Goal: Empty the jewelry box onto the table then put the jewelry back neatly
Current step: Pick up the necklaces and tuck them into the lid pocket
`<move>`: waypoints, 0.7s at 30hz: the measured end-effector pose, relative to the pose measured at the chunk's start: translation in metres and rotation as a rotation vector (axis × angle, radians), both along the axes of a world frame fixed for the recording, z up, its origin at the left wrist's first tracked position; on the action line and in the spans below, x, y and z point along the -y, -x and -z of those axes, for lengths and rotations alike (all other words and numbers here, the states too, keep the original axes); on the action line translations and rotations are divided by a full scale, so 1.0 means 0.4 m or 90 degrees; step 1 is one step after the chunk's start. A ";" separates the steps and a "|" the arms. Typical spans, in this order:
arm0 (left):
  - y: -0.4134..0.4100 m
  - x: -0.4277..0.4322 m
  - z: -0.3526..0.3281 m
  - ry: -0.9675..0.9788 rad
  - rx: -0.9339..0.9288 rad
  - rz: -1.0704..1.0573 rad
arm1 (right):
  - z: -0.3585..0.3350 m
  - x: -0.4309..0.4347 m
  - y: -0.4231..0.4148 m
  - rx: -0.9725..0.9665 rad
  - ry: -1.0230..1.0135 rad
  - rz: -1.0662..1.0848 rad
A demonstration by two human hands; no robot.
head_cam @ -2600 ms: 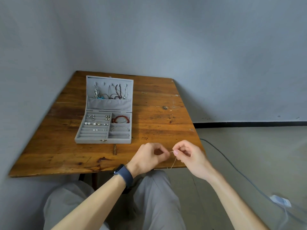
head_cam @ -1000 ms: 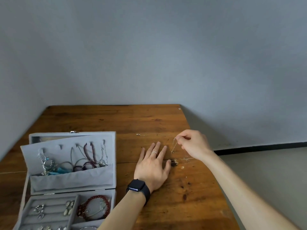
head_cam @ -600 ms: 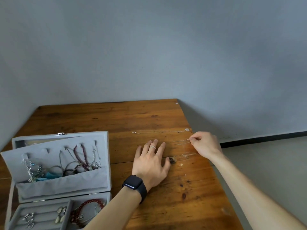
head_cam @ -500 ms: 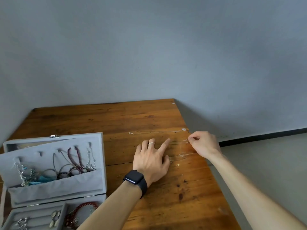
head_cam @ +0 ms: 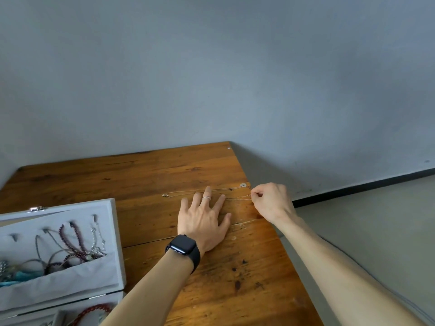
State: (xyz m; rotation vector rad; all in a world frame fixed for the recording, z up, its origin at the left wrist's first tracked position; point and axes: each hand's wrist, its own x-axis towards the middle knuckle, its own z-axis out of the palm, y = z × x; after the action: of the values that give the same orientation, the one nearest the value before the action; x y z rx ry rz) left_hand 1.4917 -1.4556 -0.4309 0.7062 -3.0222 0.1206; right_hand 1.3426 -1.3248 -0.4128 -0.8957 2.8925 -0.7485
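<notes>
Two chains (head_cam: 200, 191) (head_cam: 238, 198), right hand (head_cam: 270, 201) pinching one

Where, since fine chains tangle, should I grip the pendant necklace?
Probably pinch the pendant necklace at its round pendant, from above on the right: it lies stretched flat, and the pendant is its only bulky part, clear of the left hand.

Both hands have left the near edge of the table (head_cam: 235, 290) in front of the jewelry box (head_cam: 103, 208) and now work to the right of the box. The thin chain (head_cam: 237, 198), which dangled from the right hand (head_cam: 270, 201) a second ago, now lies stretched along the table, its end pinched. The left hand (head_cam: 202, 220) has slid forward, its spread fingers lying flat over the chain.
</notes>
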 end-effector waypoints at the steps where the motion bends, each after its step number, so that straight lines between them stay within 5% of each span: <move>1: 0.001 -0.001 -0.001 0.007 0.005 -0.003 | 0.002 0.002 -0.003 -0.004 0.000 0.002; 14: -0.016 -0.026 -0.012 -0.079 0.015 -0.032 | 0.069 -0.023 -0.015 0.080 0.114 0.048; 21: -0.123 -0.072 -0.068 -0.098 0.016 -0.034 | 0.077 -0.132 -0.216 0.016 0.173 0.001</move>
State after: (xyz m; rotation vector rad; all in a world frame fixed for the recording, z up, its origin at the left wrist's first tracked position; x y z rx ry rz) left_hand 1.5411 -1.4268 -0.4038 0.8032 -3.0616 -0.1050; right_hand 1.4289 -1.2719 -0.4437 -0.8962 2.8136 -1.1646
